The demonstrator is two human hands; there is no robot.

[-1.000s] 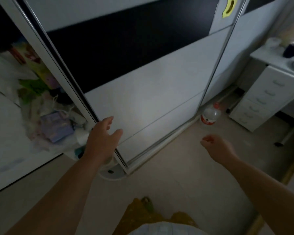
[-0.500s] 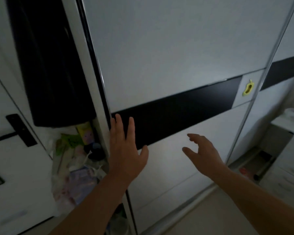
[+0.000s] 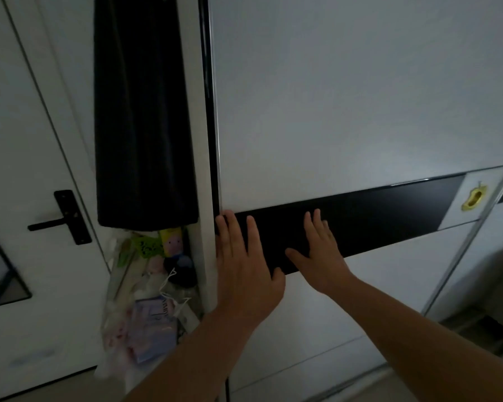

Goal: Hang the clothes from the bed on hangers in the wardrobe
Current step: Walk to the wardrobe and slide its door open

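Note:
A white sliding wardrobe door (image 3: 346, 97) with a black band across it fills the view. My left hand (image 3: 244, 265) lies flat with straight fingers on the door's left edge, at the band. My right hand (image 3: 320, 250) lies flat on the black band just to the right, fingers spread. A narrow gap at the door's left shows the wardrobe inside, where a dark garment (image 3: 143, 117) hangs. No bed or loose clothes are in view.
Below the dark garment sit plastic bags and small packages (image 3: 148, 291). A white room door with a black lever handle (image 3: 61, 219) stands at the left. A yellow recessed pull (image 3: 474, 195) sits at the wardrobe door's right end. White drawers show at the far right.
The view has tilted up from the floor to the door. Both hands rose and came to lie flat on the door, the left at its edge, the right on the black band.

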